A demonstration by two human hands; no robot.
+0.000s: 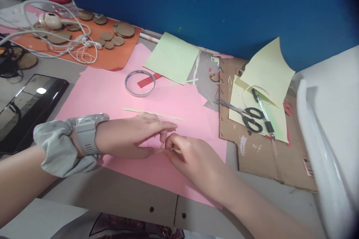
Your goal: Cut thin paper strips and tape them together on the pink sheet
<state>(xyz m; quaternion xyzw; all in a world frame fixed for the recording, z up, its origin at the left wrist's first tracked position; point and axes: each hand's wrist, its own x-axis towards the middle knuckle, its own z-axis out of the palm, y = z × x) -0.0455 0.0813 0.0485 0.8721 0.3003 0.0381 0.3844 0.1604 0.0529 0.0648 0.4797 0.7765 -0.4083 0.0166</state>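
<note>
- Reaching from eight o'clock, the left hand (pixel 140 135) arches its fingers, grip unclear.
- Curling from four o'clock, the right hand (pixel 186 155) pinches a pale strip (pixel 176 151).

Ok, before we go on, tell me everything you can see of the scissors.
The scissors have grey, metal-looking blades and two black, plastic-looking handle loops. They lie flat on the pale yellow paper over the brown cardboard, blades pointing left, tips by the cardboard's left edge. The blades look nearly closed. The pen lies right beside the handles; whether they touch, I cannot tell. The left hand and right hand are both apart from them.
</note>
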